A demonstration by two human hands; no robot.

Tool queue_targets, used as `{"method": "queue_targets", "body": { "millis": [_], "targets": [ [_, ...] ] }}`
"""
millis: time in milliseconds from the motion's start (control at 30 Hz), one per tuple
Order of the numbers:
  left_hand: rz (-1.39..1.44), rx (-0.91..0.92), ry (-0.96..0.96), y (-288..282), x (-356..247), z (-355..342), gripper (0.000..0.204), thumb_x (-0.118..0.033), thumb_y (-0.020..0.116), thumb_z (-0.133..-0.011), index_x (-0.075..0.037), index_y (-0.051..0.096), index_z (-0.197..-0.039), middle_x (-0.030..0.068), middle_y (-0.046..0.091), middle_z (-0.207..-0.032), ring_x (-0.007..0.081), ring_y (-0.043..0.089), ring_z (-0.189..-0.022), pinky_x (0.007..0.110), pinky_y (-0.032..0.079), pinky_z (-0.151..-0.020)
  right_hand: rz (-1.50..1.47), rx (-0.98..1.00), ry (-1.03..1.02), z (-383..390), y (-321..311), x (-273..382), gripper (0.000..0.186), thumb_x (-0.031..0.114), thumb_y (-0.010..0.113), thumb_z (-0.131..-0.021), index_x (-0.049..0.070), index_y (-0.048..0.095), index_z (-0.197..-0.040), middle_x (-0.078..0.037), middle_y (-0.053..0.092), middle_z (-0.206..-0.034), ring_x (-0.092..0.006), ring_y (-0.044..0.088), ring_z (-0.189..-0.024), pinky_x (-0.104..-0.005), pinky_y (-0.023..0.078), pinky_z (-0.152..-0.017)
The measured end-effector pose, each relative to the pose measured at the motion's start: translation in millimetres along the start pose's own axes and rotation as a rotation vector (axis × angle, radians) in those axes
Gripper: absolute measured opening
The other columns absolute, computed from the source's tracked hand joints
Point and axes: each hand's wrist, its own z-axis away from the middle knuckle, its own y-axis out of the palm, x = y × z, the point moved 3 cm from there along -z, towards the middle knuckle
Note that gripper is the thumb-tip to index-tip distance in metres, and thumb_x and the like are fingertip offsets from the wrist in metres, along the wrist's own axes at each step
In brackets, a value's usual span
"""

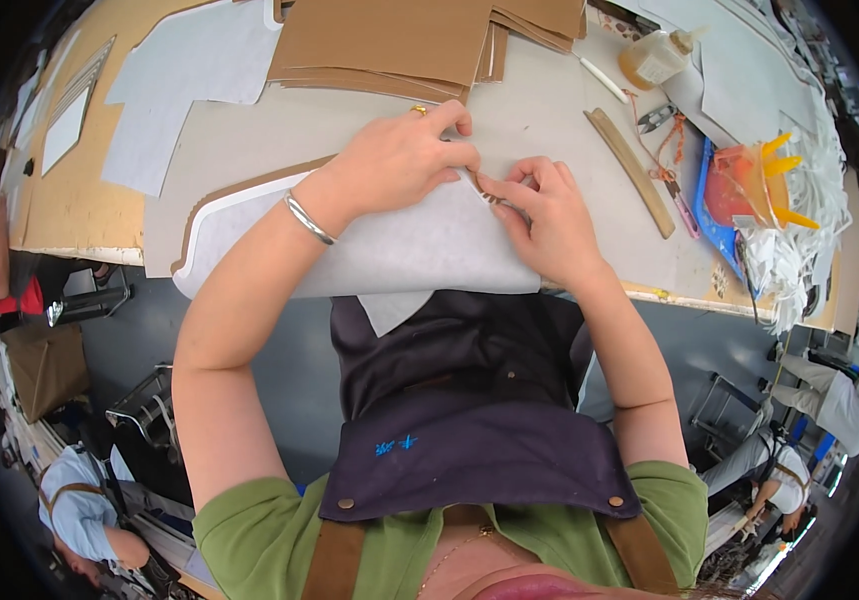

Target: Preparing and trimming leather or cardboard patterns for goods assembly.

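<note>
A large panel (429,245), pale fabric on its upper side with a brown leather-like rim, lies at the table's front edge and partly overhangs it. My left hand (399,160), with a ring and a silver bangle, pinches the panel's far edge near the corner. Close by, my right hand (549,215) has thumb and fingers closed on the same corner, where the brown rim is gathered into small pleats (492,197). The fingertips of both hands almost meet there. Along the panel's left side, the brown rim shows small notches and a white strip runs inside it.
Brown sheets (379,45) are stacked at the far side, with pale pieces (194,60) to their left. At right lie a white pen (604,80), a flat wooden stick (631,175), snips (656,118), an amber-filled bottle (654,58), a reddish container (739,185) and white strips (799,240).
</note>
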Motion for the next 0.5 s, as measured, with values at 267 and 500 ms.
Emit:
{"method": "queue_targets", "body": {
  "millis": [267,500],
  "targets": [
    [-0.405,-0.098,0.185,5.2,-25.1,16.1,0.026,-0.014,0.062,-0.077,-0.013,0.07,-0.101,-0.002,0.059,-0.102,0.0147,0.057,-0.103,0.031,0.05,-0.08,0.004,0.082,0.002,-1.7,-10.1,-8.2,0.029,0.012,0.077,-0.075,0.02,0.074,-0.103,-0.001,0.057,-0.094,-0.0233,0.055,-0.092,-0.0356,0.049,-0.083],
    [-0.28,-0.046,0.018,19.6,-45.6,19.3,0.031,-0.012,0.06,-0.079,-0.012,0.068,-0.109,-0.0009,0.062,-0.105,0.0181,0.058,-0.102,0.032,0.048,-0.082,-0.053,-0.007,0.016,0.6,-8.8,-16.5,0.018,0.014,0.079,-0.074,0.012,0.072,-0.09,-0.004,0.061,-0.094,-0.0262,0.056,-0.093,-0.0374,0.049,-0.083]
  ]
}}
